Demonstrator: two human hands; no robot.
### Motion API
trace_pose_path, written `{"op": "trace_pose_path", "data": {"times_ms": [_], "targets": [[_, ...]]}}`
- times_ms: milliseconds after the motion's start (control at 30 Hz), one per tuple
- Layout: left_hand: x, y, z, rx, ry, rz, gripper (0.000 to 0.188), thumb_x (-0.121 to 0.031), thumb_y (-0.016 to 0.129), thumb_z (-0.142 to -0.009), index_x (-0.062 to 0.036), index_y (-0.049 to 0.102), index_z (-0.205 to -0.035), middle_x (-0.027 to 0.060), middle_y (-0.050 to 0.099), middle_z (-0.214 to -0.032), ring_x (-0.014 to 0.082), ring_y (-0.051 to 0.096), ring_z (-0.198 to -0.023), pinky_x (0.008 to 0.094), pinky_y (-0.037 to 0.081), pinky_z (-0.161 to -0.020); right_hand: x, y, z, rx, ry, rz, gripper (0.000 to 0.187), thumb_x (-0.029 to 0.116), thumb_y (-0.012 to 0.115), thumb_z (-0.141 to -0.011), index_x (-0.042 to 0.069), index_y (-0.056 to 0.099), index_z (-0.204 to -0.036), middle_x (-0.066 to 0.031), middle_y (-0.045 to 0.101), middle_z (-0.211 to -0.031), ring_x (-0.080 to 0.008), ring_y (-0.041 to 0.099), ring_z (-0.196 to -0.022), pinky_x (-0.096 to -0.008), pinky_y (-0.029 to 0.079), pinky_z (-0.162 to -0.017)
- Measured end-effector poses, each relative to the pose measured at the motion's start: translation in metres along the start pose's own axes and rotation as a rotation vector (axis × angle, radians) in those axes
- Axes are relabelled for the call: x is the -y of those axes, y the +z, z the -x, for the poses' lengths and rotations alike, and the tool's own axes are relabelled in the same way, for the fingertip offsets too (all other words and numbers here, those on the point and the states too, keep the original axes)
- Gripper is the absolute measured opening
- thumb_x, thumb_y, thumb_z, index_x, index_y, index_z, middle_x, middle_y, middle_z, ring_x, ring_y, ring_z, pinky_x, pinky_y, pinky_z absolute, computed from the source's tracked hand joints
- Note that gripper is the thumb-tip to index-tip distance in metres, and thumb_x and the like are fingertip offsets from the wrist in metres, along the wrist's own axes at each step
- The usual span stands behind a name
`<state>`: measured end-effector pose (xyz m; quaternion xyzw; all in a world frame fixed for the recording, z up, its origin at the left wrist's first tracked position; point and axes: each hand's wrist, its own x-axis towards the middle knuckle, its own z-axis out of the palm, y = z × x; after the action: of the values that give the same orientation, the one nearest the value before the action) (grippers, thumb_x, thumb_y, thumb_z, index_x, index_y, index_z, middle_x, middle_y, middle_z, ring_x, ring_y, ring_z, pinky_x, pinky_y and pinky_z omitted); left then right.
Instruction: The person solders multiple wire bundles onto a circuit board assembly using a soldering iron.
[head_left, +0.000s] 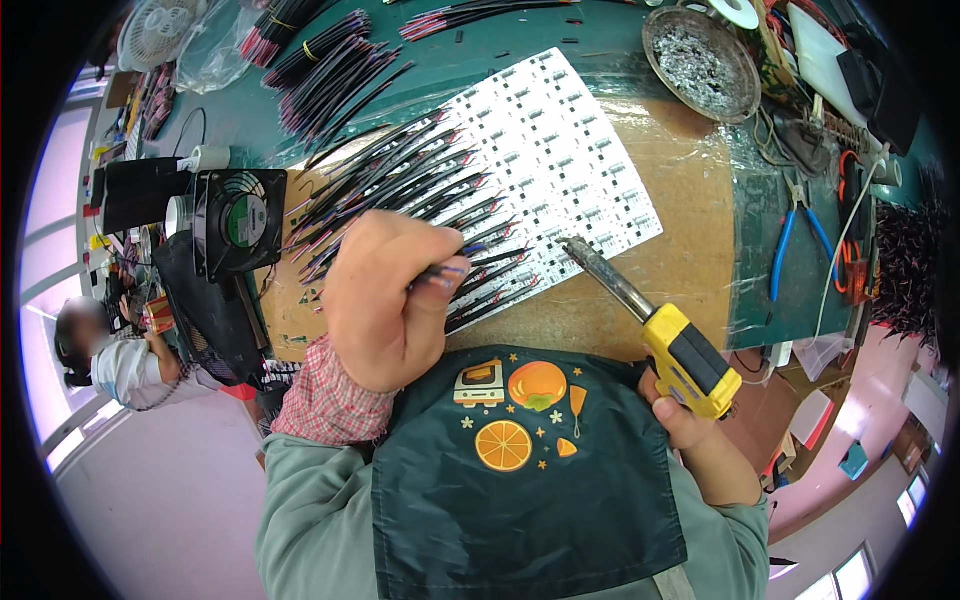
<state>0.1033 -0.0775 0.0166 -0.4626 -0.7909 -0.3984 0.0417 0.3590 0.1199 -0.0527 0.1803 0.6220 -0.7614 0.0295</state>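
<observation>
My left hand (385, 300) is closed, pinching a few thin dark wires above the lower left part of a white circuit board panel (590, 150). Many black and red wires (400, 185) lie across the panel's left side in rows, their ends at its small pads. In my right hand (683, 415) is a yellow and black soldering iron (690, 360). Its metal barrel slants up to the left, and the tip is over or on the panel's lower edge area; whether it touches cannot be made out.
A brown board (690, 210) lies under the panel. To the left stands a black fan (240, 222). Wire bundles (325, 75) lie at the back left. A round dish of metallic scraps (700, 65) and blue-handled pliers (795, 240) are on the right. Another person (130, 350) sits far left.
</observation>
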Motion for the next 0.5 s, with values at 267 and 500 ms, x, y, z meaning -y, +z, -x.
{"op": "trace_pose_path", "data": {"times_ms": [267, 500], "targets": [[-0.003, 0.034, 0.015, 0.342, -0.320, 0.081, 0.012, -0.006, 0.066, -0.079, -0.0033, 0.062, -0.090, 0.0125, 0.063, -0.083, 0.0295, 0.062, -0.073, 0.0344, 0.050, -0.065, -0.003, -0.004, 0.005, -0.004, -0.020, 0.042, 0.023, 0.019, 0.067, -0.080, 0.003, 0.056, -0.092, -0.0046, 0.055, -0.076, -0.0170, 0.052, -0.064, -0.0303, 0.042, -0.058], [0.002, 0.048, 0.024, 0.397, -0.282, -0.025, 0.009, -0.005, 0.066, -0.077, -0.0021, 0.062, -0.084, 0.0120, 0.063, -0.080, 0.0301, 0.062, -0.073, 0.0361, 0.050, -0.063, -0.004, -0.005, 0.005, 0.023, -0.030, 0.083, 0.025, 0.016, 0.070, -0.076, 0.002, 0.056, -0.091, -0.0060, 0.056, -0.078, -0.0176, 0.054, -0.065, -0.0290, 0.044, -0.060]]}}
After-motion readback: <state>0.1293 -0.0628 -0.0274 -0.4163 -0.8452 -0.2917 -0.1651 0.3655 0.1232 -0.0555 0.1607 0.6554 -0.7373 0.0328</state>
